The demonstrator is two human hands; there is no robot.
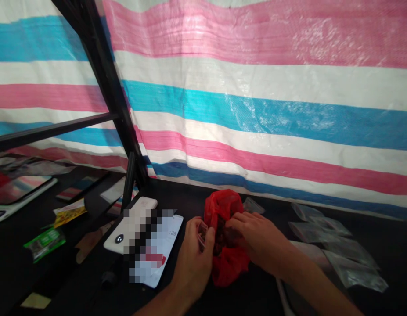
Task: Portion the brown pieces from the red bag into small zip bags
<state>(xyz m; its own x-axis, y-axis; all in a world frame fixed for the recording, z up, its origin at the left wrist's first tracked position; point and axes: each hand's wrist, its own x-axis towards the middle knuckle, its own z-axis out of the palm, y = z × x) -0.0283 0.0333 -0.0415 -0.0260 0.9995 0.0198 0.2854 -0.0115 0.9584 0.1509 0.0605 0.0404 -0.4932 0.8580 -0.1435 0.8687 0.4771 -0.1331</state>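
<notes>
A red plastic bag (pixel 228 267) lies open on the black table, its mouth spread around a heap of small dark brown pieces (pixel 221 237) too blurred to name. On the bag's left side, my left hand (pixel 193 259) is closed around a small clear plastic bag (pixel 202 232) with a reddish edge, and some contents show inside it. My right hand (pixel 256 230) reaches into the red bag from the right. Its fingers are bent together over the brown pieces; the fingertips are partly hidden, so whatever they pinch does not show.
Left of my hands lie a lit phone (pixel 163 254) and a white device (pixel 145 208). Several clear plastic bags (pixel 341 241) overlap on the right, near a tablet-like object (pixel 302 289). A black frame post (pixel 107 87) rises before striped sheeting (pixel 256 87). Green (pixel 45 243) and yellow packets (pixel 71 213) lie far left.
</notes>
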